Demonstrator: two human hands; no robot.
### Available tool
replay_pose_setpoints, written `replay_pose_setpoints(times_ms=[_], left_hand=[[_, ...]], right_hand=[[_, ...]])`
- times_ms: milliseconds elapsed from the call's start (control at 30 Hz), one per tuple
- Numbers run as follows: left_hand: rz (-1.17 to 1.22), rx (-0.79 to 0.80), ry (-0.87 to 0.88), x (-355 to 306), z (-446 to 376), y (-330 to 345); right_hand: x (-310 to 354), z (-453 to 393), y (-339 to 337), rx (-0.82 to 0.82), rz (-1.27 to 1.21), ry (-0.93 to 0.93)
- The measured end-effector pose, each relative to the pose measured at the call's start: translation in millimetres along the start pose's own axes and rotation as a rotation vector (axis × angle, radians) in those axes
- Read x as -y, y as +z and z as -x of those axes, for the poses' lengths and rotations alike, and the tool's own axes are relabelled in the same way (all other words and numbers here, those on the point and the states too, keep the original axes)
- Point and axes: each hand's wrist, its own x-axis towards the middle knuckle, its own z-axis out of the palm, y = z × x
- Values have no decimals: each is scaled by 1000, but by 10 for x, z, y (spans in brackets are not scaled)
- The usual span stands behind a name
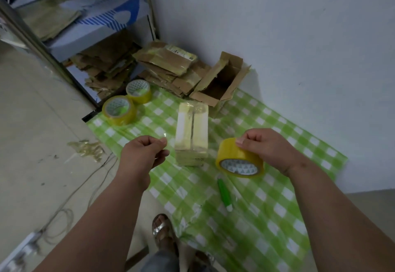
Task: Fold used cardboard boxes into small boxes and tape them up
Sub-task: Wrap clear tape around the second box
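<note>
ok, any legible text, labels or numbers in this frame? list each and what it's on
None can be read.
Small taped box: dark print on its near face, too blurred.
Flattened cardboard stack: a shipping label with a dark mark, too small.
White and blue box on the shelf: a faint line of print, unreadable.
Tape rolls: triangle pattern on the core only, no words.

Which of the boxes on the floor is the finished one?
Look at the green checked sheet on the floor. Near its middle, between the person's hands, stands a small closed box sealed in shiny tape. The open box and flattened cardboard lie behind it.
</note>
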Motion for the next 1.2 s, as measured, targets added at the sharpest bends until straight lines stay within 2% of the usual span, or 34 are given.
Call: replay_pose_setpoints(times_ms=[733, 867, 1067, 1200], left_hand=[[-102, -40, -144, 327, -266, 45], [-246, -41, -111, 349, -253, 80], [-369, 38, -100, 393, -255, 56], [-391, 18, 62, 435, -233, 119]], right_hand=[[-212, -379, 380, -54, 399, 178], [-203, -401, 514, -55, 426, 205], [-146, -353, 619, -125, 255, 136], [-157, -380, 670, -112, 335, 32]])
